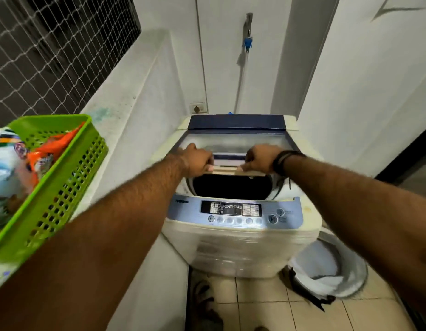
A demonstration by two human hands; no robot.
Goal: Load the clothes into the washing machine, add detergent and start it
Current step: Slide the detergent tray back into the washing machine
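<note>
A white top-loading washing machine (238, 247) stands ahead of me, with a blue control panel (233, 212) at its front. Its folding glass lid (235, 139) is partly raised, and the dark drum opening (231, 187) shows below it. My left hand (197, 160) and my right hand (260, 158) both grip the lid's front edge, fingers curled round it. A metal basin (331, 271) with white and dark clothes sits on the floor to the right of the machine.
A green plastic basket (64, 187) with detergent packets rests on the ledge at left. A tap with a hose (246, 44) hangs on the back wall above a socket (197, 108). Walls stand close on both sides. The floor is tiled.
</note>
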